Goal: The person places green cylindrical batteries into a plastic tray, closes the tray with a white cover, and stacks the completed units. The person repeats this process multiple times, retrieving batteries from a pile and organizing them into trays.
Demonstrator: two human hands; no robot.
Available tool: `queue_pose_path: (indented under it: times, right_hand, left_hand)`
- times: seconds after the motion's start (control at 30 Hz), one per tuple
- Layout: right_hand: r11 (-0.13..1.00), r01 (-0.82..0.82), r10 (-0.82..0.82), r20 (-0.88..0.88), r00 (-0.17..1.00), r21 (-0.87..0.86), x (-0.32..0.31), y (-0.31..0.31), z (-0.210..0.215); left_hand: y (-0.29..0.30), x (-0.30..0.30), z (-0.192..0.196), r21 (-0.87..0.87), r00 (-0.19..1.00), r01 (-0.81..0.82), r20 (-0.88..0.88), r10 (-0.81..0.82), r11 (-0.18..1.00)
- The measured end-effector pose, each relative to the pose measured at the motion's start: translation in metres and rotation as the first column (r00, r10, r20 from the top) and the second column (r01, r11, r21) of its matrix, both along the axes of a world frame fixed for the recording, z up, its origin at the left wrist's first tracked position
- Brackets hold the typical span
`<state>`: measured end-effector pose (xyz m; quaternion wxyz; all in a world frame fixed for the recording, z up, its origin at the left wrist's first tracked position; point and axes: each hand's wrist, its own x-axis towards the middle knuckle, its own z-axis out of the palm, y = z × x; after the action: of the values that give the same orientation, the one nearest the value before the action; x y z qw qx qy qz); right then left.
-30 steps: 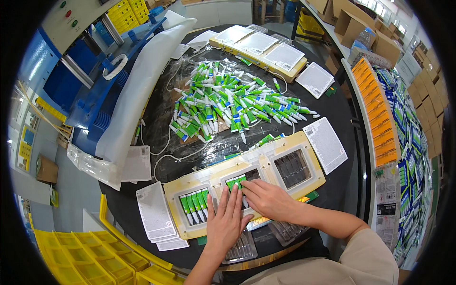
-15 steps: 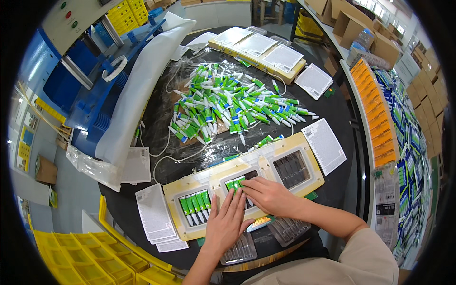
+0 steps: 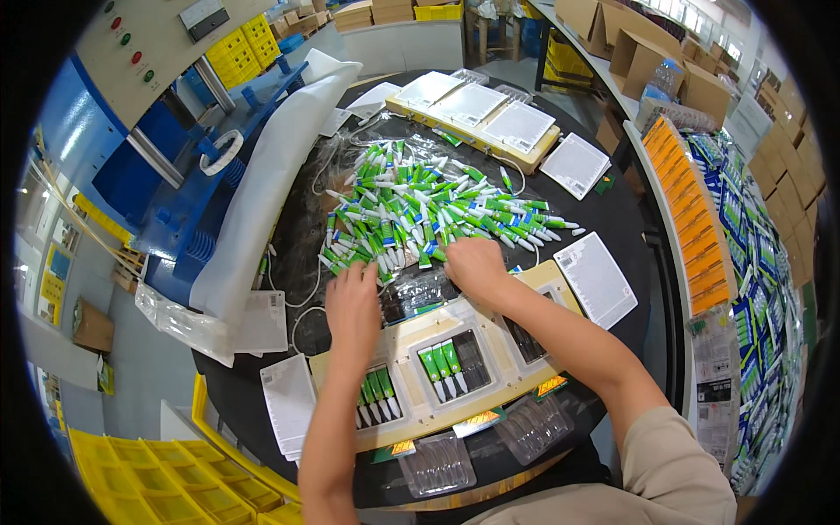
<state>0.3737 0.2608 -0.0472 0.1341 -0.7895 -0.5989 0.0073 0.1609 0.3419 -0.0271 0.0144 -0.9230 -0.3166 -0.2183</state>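
Note:
A heap of small green-and-white tubes with long white caps [image 3: 411,197] lies mid-table. At its near left edge, my left hand [image 3: 354,302] reaches in, fingers bent and slightly apart. My right hand [image 3: 477,267] is at the heap's near right side, fingers curled closed; the fingertips and anything between them are hidden. Below my hands lies a cream tray fixture [image 3: 409,350] with three clear-lined windows. Its middle window has three tubes [image 3: 443,367] side by side on the left, beside bare slots. Several tubes fill the left window [image 3: 379,395], partly behind my left forearm. My right arm partly covers the right window.
A second fixture with white cards [image 3: 477,109] sits at the far edge. Loose white cards [image 3: 595,280] flank the near fixture; clear blister trays [image 3: 437,464] lie in front. A blue press [image 3: 166,201] stands left, yellow crates [image 3: 166,477] lower left, and packed goods [image 3: 761,350] right.
Both hands have left the middle window and moved forward to the heap. Three tubes now show in that window. The view has shifted slightly.

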Motion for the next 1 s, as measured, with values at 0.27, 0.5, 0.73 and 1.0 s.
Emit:
queue_pose_path:
  times: [0.27,0.5,0.73,1.0]
  right_hand:
    - [0.802,-0.423,0.391,0.165,0.906,0.421,-0.034,-0.153,0.043]
    - [0.769,-0.592,0.545,0.235,0.805,0.243,-0.058,-0.16,0.015]
    - [0.779,-0.49,0.462,0.17,0.871,0.393,-0.034,-0.133,0.017]
    - [0.909,-0.244,0.27,-0.031,0.962,0.338,0.01,-0.009,0.025]
  left_hand:
    - [0.055,-0.007,-0.023,0.118,0.951,0.242,-0.227,-0.211,0.963]
    - [-0.019,-0.035,0.011,0.006,0.953,0.23,0.202,-0.227,0.973]
    - [-0.122,-0.057,0.031,-0.089,0.858,0.431,0.348,-0.378,0.898]
    - [-0.172,-0.005,0.014,0.177,0.872,0.485,-0.02,-0.489,0.857]
